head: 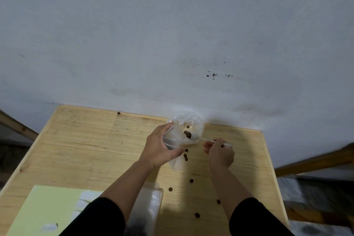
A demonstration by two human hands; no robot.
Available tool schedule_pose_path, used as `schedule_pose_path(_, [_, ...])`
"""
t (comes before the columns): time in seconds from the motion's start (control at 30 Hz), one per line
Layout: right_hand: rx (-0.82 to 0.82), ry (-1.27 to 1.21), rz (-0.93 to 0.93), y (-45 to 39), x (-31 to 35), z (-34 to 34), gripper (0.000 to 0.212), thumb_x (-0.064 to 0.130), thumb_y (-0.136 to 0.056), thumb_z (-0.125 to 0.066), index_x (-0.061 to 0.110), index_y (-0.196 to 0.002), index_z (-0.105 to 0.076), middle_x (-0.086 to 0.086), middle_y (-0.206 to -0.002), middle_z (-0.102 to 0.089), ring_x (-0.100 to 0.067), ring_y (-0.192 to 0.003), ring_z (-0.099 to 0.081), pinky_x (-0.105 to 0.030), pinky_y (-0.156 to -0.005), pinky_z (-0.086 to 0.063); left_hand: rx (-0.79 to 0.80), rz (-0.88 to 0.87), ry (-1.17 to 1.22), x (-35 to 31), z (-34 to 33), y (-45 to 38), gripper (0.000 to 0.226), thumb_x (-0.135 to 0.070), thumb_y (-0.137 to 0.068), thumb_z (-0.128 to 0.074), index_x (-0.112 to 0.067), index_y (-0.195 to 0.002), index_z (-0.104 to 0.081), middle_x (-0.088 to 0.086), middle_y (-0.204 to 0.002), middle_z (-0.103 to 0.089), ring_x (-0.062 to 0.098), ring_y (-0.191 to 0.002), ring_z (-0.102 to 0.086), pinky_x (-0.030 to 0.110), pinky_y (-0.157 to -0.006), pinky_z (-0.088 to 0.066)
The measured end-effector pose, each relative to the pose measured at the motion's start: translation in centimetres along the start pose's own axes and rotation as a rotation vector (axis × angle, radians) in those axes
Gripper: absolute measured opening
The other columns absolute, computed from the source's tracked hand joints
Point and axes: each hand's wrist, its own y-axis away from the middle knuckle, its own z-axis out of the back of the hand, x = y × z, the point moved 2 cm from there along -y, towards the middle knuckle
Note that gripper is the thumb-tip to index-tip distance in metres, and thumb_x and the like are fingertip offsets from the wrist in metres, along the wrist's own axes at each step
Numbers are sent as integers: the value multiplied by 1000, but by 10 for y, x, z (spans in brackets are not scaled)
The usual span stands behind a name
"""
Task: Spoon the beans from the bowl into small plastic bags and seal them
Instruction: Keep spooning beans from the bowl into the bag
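Note:
A clear plastic bowl (186, 121) stands near the table's far edge with a few brown beans (187, 134) in it. My left hand (160, 147) is closed on a small clear plastic bag (177, 164) right in front of the bowl, and its fingertips reach the bowl's left side. Some beans show through the bag beside my thumb. My right hand (220, 152) pinches the handle of a white plastic spoon (206, 140). The spoon's tip reaches into the bowl among the beans.
Several loose beans (191, 180) lie scattered on the wooden table (86, 140) toward me. A stack of clear bags (151, 203) and a pale yellow sheet (44, 209) lie at the near left. A grey wall rises just behind the table.

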Motion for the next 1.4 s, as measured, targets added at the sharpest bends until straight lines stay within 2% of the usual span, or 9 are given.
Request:
schedule_pose_path(0.17, [-62, 39, 31, 7, 3, -15, 23, 15, -97, -39, 5, -97, -59, -7, -78, -71, -19, -65, -69, -26, -57, -54, 22, -13, 5, -4, -3, 3, 86, -38, -62, -85, -29, -136, -43, -21, -128, -45, -5, -120, -41, 0, -88, -29])
schedule_pose_path(0.37, [-60, -147, -102, 5, 0, -31, 23, 16, -98, -42, 2, -102, -60, -6, -79, -69, -19, -73, -70, -24, -63, -55, 8, -7, -5, -3, 3, 2, 87, -39, -60, -85, -27, -136, -44, -18, -129, -47, -4, -119, -42, 3, -90, -31])
schedule_pose_path(0.53, [58, -412, -276, 0, -6, -33, 21, 15, -97, -44, 8, -85, -58, -11, -82, -68, -16, -69, -67, -21, -61, -57, 11, 7, 13, -1, 6, 0, 88, -39, -58, -87, -29, -135, -45, -20, -128, -46, -4, -119, -45, 14, -95, -44])
schedule_pose_path(0.63, [119, -474, -312, -1, -6, -26, 18, 15, -98, -44, 4, -91, -58, -13, -81, -67, -17, -67, -67, -18, -53, -57, 3, 7, 4, 0, 5, -2, 88, -39, -59, -87, -28, -135, -44, -22, -126, -45, -6, -117, -43, 2, -89, -37])
schedule_pose_path(0.7, [108, -447, -299, -2, -5, -22, 19, 14, -97, -44, 6, -86, -57, -13, -76, -67, -14, -55, -66, -17, -46, -54, -3, 4, -2, 0, 5, -4, 88, -40, -59, -87, -28, -135, -44, -24, -124, -43, -6, -118, -43, -1, -89, -34])
schedule_pose_path(0.77, [75, -387, -269, -3, -4, -18, 21, 14, -97, -44, 8, -83, -58, -12, -73, -67, -11, -49, -65, -17, -43, -51, -2, 3, -9, 1, 4, -5, 89, -42, -58, -86, -29, -136, -43, -25, -125, -42, -5, -121, -42, 9, -96, -37])
schedule_pose_path(1.0, [26, -250, -156, -6, 0, -3, 25, 15, -97, -41, 8, -84, -61, -7, -68, -63, -15, -57, -61, -19, -44, -50, -22, 12, -45, 3, 4, -7, 89, -42, -60, -85, -26, -137, -43, -18, -133, -44, -6, -119, -40, 4, -90, -30])
schedule_pose_path(1.13, [30, -232, -135, -5, 5, 2, 27, 16, -97, -40, 10, -80, -60, -6, -67, -62, -14, -56, -60, -19, -45, -49, -26, 33, -57, 6, 6, -4, 93, -46, -58, -84, -25, -138, -42, -11, -138, -46, 1, -123, -41, 17, -98, -35])
schedule_pose_path(1.4, [117, -204, 11, 4, 29, 7, 30, 19, -99, -38, 9, -79, -59, -7, -64, -59, -17, -55, -55, -18, -38, -44, -89, 52, -79, 7, 12, 4, 96, -52, -60, -81, -25, -141, -37, -10, -137, -46, 8, -124, -44, 20, -99, -38])
